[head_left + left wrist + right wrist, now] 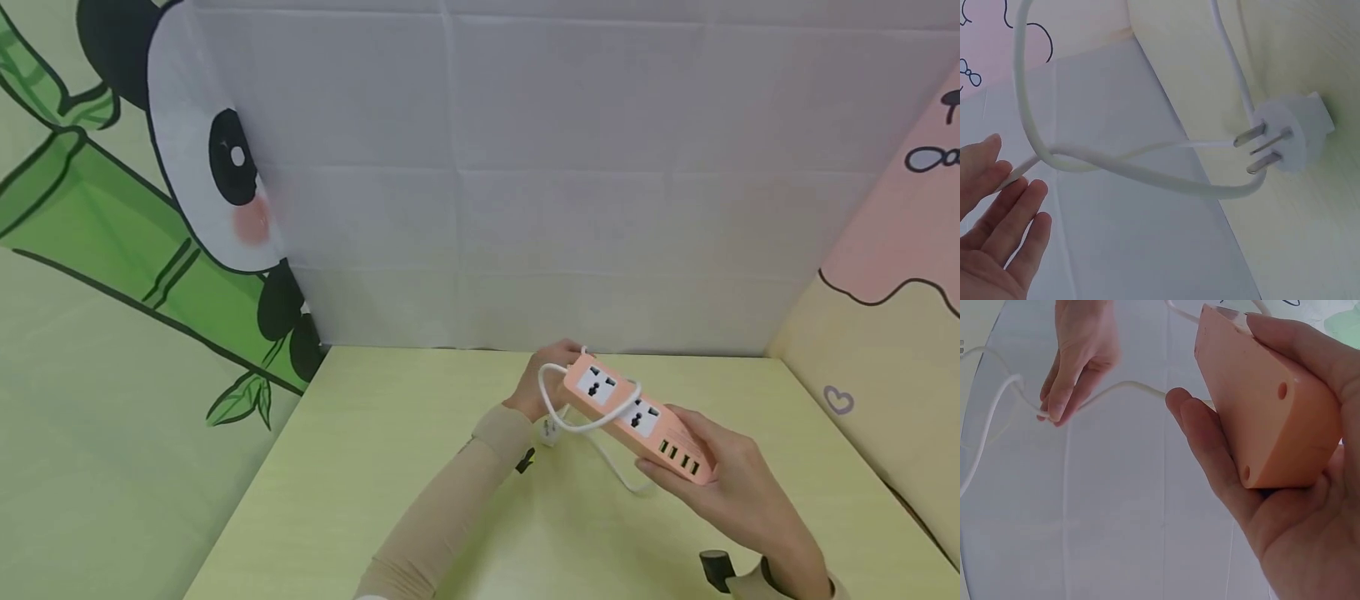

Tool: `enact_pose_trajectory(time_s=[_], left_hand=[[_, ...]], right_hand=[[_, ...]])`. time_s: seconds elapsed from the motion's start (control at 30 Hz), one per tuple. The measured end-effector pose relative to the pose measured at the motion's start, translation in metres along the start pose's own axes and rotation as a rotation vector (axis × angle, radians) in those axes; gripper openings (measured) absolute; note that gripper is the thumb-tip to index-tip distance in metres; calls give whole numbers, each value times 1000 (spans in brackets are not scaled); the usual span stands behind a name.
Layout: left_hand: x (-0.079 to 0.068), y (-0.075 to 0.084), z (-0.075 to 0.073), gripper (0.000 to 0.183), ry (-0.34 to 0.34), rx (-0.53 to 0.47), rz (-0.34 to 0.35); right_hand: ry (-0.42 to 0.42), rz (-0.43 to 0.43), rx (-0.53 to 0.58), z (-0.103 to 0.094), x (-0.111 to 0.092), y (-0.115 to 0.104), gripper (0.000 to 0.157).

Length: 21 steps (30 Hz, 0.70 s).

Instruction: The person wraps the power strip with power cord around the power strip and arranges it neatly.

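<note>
Grips the orange power strip [643, 418] around one end with thumb and fingers of the right hand [735, 471], above the right side of the pale table [345, 458]. Pinches the white cord [1166, 182] between fingertips of the left hand [547, 379], close to the far table edge and the grey wall sheet [525, 167]. Leaves more open room toward the left edge than toward the right.

Shows three metal prongs on the white plug [1294, 137] plainly in the left wrist view; cannot tell of contact with the table. Reveals round holes [1282, 391] underneath the strip only from the right wrist; reveals sockets [596, 384] and USB ports [678, 457] from the head.
</note>
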<state>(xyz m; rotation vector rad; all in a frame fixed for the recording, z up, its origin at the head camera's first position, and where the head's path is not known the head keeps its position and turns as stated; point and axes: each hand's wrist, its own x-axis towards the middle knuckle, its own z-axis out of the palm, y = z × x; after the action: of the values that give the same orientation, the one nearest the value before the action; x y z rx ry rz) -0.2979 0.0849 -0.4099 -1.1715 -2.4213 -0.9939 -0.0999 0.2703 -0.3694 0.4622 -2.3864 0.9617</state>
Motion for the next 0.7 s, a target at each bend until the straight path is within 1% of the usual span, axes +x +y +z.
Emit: enact_pose_trajectory(time_s=[0.07,0.1,0.17,0.27,0.33,0.37,0.43,0.5,0.7], left_hand=[[-1,-11,4,14,31,71,-12],[-1,-16,4,13,50,68,-30],[-4,-23,2,11,78,49,-82],[-9,-33,-2,11,126,22,-136],[-14,-39,-6,11,155,-51,-172],[-16,-41,-7,11,166,-72,-180],[-21,-45,-10,12,176,-104,-191],[-26,-49,-13,11,175,-116,-196],[-41,-55,-20,10,169,-110,-210]], right_hand=[[11,17,-15,-2,-1,1,60],[17,27,-23,-2,-1,2,60],[23,43,-33,-4,-1,4,60],[28,75,-43,-7,-1,6,60],[29,91,-46,-9,0,6,59],[31,97,-48,-9,0,7,59],[34,109,-51,-10,-1,7,59],[38,114,-54,-10,0,7,59],[51,117,-57,-7,1,9,60]])
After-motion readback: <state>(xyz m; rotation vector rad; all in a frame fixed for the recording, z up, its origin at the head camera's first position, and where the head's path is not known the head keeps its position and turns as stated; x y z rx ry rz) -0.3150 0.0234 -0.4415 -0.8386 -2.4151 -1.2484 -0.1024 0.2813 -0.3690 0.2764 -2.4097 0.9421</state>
